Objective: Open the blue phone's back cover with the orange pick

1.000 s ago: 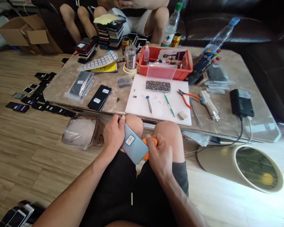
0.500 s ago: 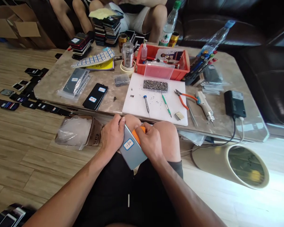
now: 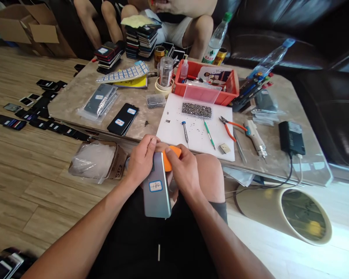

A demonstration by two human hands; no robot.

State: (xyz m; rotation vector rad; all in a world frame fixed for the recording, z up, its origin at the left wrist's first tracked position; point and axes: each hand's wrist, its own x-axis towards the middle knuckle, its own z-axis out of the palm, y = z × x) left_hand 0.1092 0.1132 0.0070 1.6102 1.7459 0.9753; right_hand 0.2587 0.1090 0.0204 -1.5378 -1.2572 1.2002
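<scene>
Over my lap, my left hand [image 3: 144,157] is closed around the upper left end of a silvery-grey phone [image 3: 157,203]. A blue-edged white label with handwriting [image 3: 155,186] is stuck on the phone's back. My right hand [image 3: 187,168] pinches a flat orange pry card [image 3: 172,157] between thumb and fingers. The card is at the phone's upper right edge; whether its tip sits inside the seam I cannot tell. On the table in front lie a blue-topped screwdriver [image 3: 185,131] and a green tweezer-like tool [image 3: 209,134], both on a white mat [image 3: 170,131].
On the mat stands a clear box of small screws [image 3: 197,110]. Behind it is a red bin [image 3: 235,87]. To the right lie orange-handled pliers [image 3: 231,128], an electric screwdriver [image 3: 255,137] and a black adapter [image 3: 291,137]. Black phones [image 3: 123,119] lie left. Another person's knees [image 3: 202,33] are across the table.
The phone has turned more upright, its lower end swinging left. My right hand and the orange card have shifted slightly up, and more of the card shows. The whole view has shifted a little.
</scene>
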